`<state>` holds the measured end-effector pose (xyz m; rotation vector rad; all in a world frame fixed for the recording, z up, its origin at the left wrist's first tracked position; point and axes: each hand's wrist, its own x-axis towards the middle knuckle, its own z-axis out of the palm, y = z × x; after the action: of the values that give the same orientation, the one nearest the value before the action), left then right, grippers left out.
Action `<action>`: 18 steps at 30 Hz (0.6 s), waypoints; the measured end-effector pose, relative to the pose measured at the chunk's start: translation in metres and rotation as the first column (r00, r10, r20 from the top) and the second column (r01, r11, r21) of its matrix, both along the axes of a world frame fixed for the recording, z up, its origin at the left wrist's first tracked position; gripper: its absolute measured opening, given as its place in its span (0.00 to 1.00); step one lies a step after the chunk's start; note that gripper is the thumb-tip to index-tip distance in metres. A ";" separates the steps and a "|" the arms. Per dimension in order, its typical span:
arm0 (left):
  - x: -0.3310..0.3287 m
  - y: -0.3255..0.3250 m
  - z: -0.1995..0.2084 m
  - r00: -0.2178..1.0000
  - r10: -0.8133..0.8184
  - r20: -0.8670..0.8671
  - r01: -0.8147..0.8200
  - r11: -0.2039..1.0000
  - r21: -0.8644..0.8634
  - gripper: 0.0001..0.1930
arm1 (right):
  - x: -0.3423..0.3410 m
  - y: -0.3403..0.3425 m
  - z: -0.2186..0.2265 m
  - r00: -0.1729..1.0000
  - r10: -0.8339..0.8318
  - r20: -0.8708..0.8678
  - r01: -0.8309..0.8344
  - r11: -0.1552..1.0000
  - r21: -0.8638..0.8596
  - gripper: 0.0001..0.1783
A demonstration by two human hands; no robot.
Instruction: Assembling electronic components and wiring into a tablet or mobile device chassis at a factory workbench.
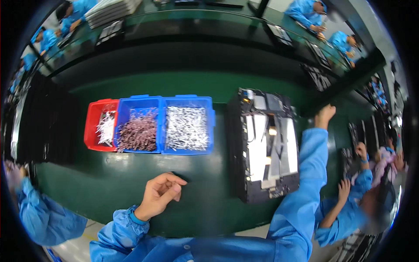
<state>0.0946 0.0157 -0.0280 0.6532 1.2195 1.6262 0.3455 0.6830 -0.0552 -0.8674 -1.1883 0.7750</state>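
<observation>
My left hand [160,194] hovers above the front of the green table, fingers curled and thumb drawn close to the forefinger. Anything between those fingertips is too small to make out. Out to the right, beyond a stack of flat black device units [267,146], my right hand [324,116] is closed, and what it may grip is hidden. The top unit lies with its inside showing: bright silver panels, cables and small boards. Left of the stack stand a blue bin of white-and-dark small pieces [212,126], a blue bin of brownish-red pieces [139,98] and a red bin of white strips [90,126].
A dark post [349,78] slants past my right hand. Black panels stand stacked at the far left [41,122]. A co-worker's hand [344,190] is close on my right; a blue sleeve [43,214] shows at left. Other people sit across the raised shelf [192,37].
</observation>
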 end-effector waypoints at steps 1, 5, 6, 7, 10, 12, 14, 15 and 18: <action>-0.001 -0.002 -0.001 1.000 0.004 -0.006 -0.004 1.000 -0.017 0.09 | 0.025 0.004 0.000 0.928 -0.285 0.240 0.251 0.954 0.164 0.17; 0.000 -0.017 0.011 0.996 0.056 -0.063 -0.065 0.988 -0.143 0.08 | -0.003 -0.084 0.034 0.876 -0.436 0.205 0.378 0.886 0.269 0.24; -0.002 -0.023 0.015 0.996 0.068 -0.056 -0.075 0.986 -0.149 0.08 | -0.003 -0.100 0.035 0.862 -0.468 0.194 0.404 0.867 0.292 0.24; -0.005 -0.028 0.020 0.977 0.073 -0.202 -0.111 0.977 -0.183 0.07 | -0.004 -0.117 0.035 0.853 -0.489 0.182 0.423 0.852 0.310 0.24; -0.026 -0.039 0.036 0.764 0.118 -0.634 -0.218 0.973 -0.082 0.04 | 0.065 -0.145 0.042 0.618 -0.693 0.371 0.489 0.709 0.508 0.25; -0.050 -0.044 0.050 0.585 0.160 -0.795 -0.259 0.966 0.004 0.03 | 0.102 -0.187 0.062 0.440 -0.818 0.371 0.612 0.576 0.542 0.26; -0.073 -0.050 0.056 0.368 0.264 -0.892 -0.364 0.923 0.123 0.03 | 0.100 -0.251 0.083 0.706 -0.624 0.334 0.450 0.760 0.469 0.26; -0.084 -0.050 0.058 0.217 0.290 -0.932 -0.407 0.895 0.184 0.05 | 0.107 -0.277 0.089 0.572 -0.726 0.382 0.490 0.676 0.550 0.25; -0.114 -0.054 0.063 -0.125 0.233 -0.964 -0.427 0.865 0.264 0.06 | 0.094 -0.328 0.084 0.942 -0.326 0.079 0.296 0.919 0.259 0.20</action>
<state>-0.0190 -0.0381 0.0350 1.7496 2.8009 1.2018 0.4397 0.3551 0.0290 -0.8790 -1.1846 0.3117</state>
